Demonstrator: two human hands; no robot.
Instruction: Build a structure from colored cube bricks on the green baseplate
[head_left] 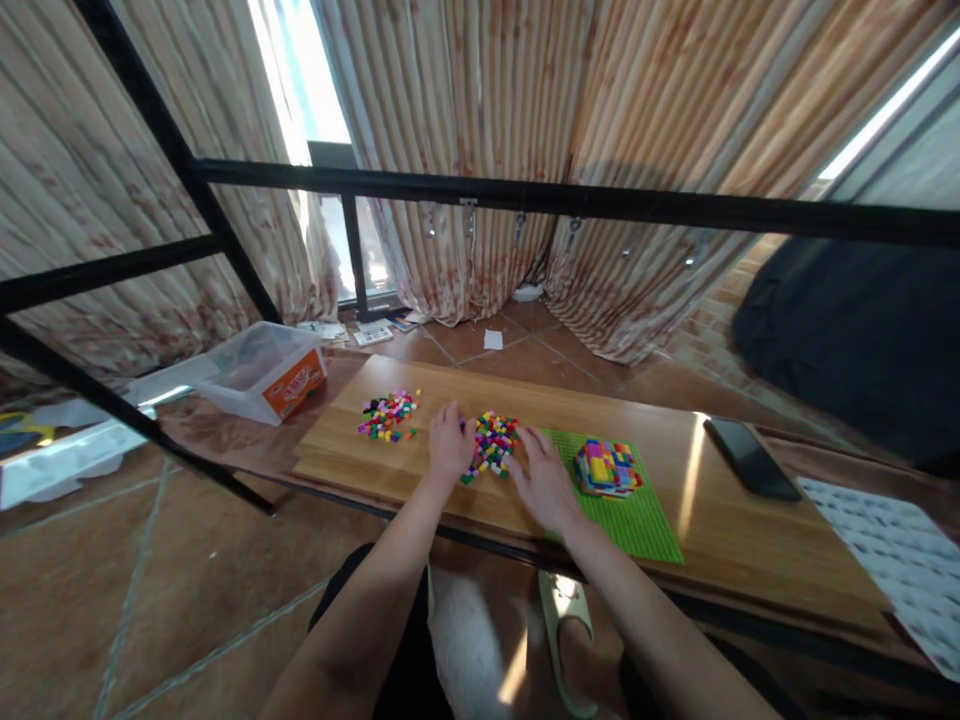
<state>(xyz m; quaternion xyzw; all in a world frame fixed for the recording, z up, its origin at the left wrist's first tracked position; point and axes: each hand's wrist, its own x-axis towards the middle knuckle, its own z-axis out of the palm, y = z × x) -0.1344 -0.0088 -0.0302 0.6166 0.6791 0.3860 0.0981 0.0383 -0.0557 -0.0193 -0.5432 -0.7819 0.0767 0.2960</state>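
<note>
Both hands are at the pile of small toy bricks (493, 440), just left of the green studded baseplate (637, 525): the left hand (450, 445) on the pile's side away from the baseplate, the right hand (545, 487) on the side nearest it, both wide and loose, thumbs apart from the fingers. On the baseplate sits a multicoloured brick block (606, 468), with a scattered brick heap (388, 415) farther left of it and a black smartphone (752, 458) to its right.
</note>
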